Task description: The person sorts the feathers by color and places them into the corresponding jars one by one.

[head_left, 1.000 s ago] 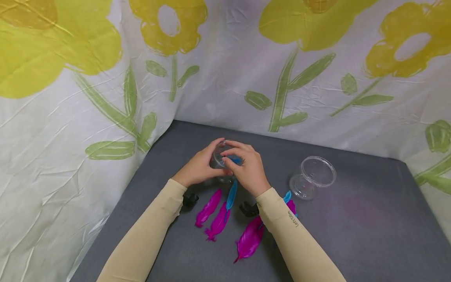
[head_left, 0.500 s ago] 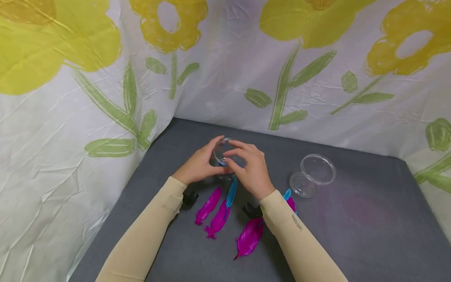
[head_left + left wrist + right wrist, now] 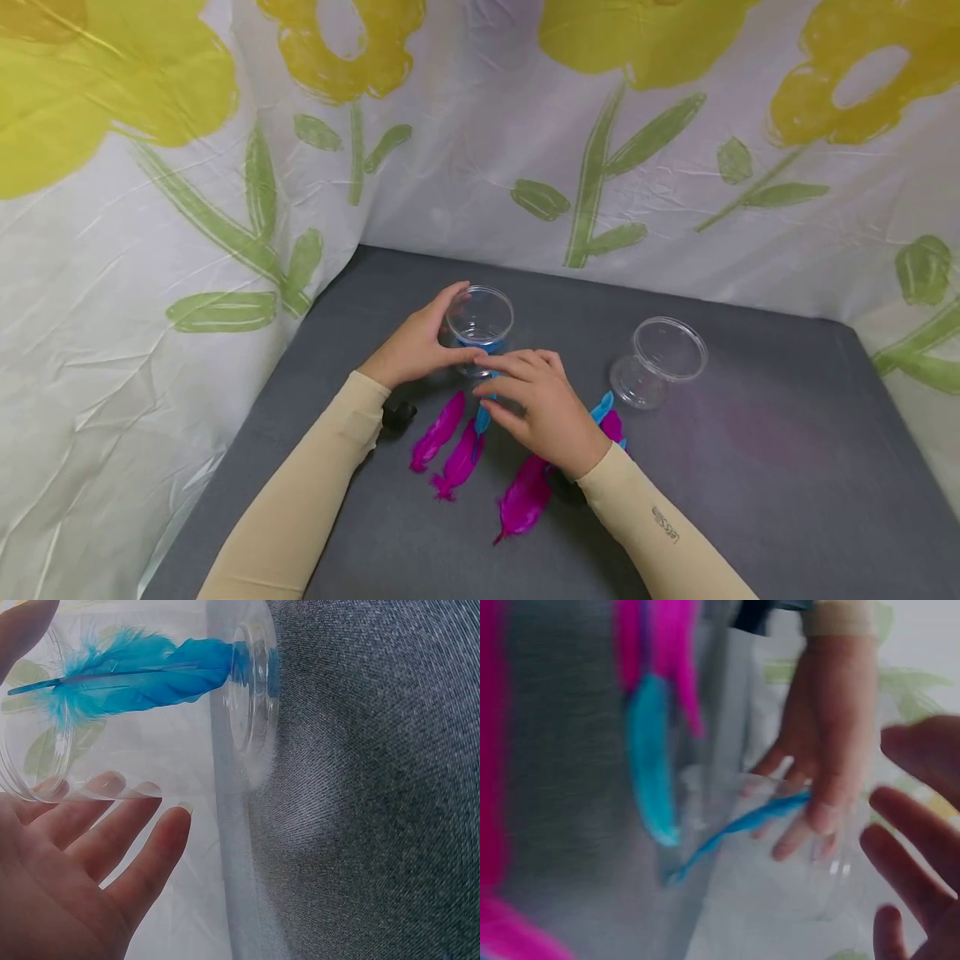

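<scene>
My left hand (image 3: 420, 337) holds a clear plastic cup (image 3: 501, 317) near its rim, thumb on the near side and fingers round the left. Inside the cup lies a blue feather (image 3: 150, 675), its quill towards the rim in the left wrist view. My right hand (image 3: 543, 408) hovers in front of the cup with spread, slightly bent fingers and holds nothing. Just below its fingertips, a loose blue feather (image 3: 482, 419) overlaps a magenta feather (image 3: 459, 467). Another magenta feather (image 3: 438, 433) lies to the left of these.
A second clear cup (image 3: 667, 350) with a round base stands to the right. A larger magenta feather (image 3: 525, 504) lies nearer the front, and more blue and magenta feathers (image 3: 603, 408) show beside the right wrist. Behind the grey table (image 3: 750, 467) hangs a flower-printed cloth (image 3: 465, 167).
My right hand has withdrawn from the cup's mouth, moving down and towards the loose feathers. The blue feather has sunk lower into the cup. My left hand has kept its hold.
</scene>
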`<action>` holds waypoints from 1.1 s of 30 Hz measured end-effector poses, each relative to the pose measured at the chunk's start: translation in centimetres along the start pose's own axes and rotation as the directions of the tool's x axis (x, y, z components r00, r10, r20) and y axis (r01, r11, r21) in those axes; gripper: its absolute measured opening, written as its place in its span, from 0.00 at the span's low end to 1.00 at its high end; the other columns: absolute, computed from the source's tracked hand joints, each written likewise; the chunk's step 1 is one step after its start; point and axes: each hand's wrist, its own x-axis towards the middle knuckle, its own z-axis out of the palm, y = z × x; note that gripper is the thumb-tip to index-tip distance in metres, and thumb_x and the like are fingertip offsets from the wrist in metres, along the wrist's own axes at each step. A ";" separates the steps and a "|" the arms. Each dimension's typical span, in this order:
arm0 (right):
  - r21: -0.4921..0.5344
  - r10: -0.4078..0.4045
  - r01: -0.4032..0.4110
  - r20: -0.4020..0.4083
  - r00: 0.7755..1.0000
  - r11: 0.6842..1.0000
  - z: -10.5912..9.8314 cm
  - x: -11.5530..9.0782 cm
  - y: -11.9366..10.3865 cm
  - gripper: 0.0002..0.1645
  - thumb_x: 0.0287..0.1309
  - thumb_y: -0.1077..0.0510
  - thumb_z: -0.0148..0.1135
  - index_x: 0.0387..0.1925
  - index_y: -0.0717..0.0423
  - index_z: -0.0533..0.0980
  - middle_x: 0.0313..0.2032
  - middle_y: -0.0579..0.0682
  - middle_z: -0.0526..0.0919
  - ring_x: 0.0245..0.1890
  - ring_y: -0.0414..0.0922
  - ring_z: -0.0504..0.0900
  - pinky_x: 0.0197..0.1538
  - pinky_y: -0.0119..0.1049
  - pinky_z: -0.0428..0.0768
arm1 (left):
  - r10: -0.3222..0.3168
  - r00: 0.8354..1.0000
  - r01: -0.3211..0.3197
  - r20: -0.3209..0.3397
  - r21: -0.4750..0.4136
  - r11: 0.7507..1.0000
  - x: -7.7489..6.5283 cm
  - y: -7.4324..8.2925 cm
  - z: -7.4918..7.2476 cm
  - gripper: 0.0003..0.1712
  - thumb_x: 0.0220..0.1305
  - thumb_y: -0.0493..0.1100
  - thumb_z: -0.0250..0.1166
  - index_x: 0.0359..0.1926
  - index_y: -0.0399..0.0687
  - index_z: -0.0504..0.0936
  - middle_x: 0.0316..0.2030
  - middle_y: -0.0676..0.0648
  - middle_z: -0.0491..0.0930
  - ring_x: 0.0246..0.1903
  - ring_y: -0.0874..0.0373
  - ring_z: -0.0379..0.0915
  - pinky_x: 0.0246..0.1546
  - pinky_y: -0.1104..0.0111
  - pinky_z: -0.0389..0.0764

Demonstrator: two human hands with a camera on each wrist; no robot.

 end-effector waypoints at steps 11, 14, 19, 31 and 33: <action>-0.117 -0.144 0.176 0.243 0.959 0.977 2.2 -2.5 -0.5 0.12 0.59 0.52 0.73 0.45 0.41 0.86 0.52 0.42 0.86 0.54 0.41 0.79 0.58 0.45 0.73 | -0.040 0.999 0.040 -0.020 0.018 0.999 0.0 -0.1 0.0 0.64 0.47 0.74 0.73 0.79 0.71 0.47 0.74 0.54 0.63 0.68 0.59 0.66 0.62 0.57 0.77; -0.156 -0.163 0.214 0.288 0.944 0.964 2.7 -2.7 -0.7 0.12 0.60 0.51 0.72 0.46 0.40 0.86 0.51 0.41 0.86 0.54 0.41 0.79 0.59 0.43 0.74 | -0.041 0.999 0.041 -0.017 0.020 0.999 0.0 -0.1 0.1 0.64 0.46 0.74 0.73 0.79 0.72 0.47 0.74 0.55 0.64 0.68 0.58 0.67 0.62 0.57 0.77; -0.206 -0.186 0.256 0.308 0.933 0.944 3.3 -2.8 -0.9 0.12 0.60 0.52 0.72 0.46 0.41 0.86 0.46 0.39 0.87 0.50 0.41 0.79 0.58 0.38 0.77 | -0.040 0.999 0.040 -0.016 0.016 0.999 0.1 0.1 0.2 0.62 0.46 0.74 0.73 0.76 0.82 0.46 0.73 0.58 0.64 0.68 0.59 0.67 0.62 0.59 0.77; -0.258 -0.180 0.287 0.372 0.911 0.922 3.9 -2.1 -1.2 0.06 0.61 0.54 0.70 0.39 0.38 0.87 0.39 0.36 0.86 0.45 0.40 0.78 0.55 0.37 0.76 | -0.030 1.000 0.030 -0.006 0.007 1.000 -0.1 0.5 0.1 0.64 0.47 0.72 0.75 0.79 0.69 0.48 0.74 0.54 0.64 0.68 0.55 0.68 0.61 0.58 0.77; -0.265 -0.177 0.291 0.381 0.907 0.919 4.0 -2.0 -1.2 0.06 0.61 0.54 0.70 0.39 0.38 0.87 0.39 0.36 0.86 0.44 0.40 0.78 0.55 0.37 0.76 | -0.026 1.000 0.026 -0.006 0.005 1.000 -0.1 0.5 0.1 0.64 0.48 0.72 0.75 0.79 0.69 0.48 0.74 0.53 0.64 0.69 0.54 0.68 0.62 0.57 0.77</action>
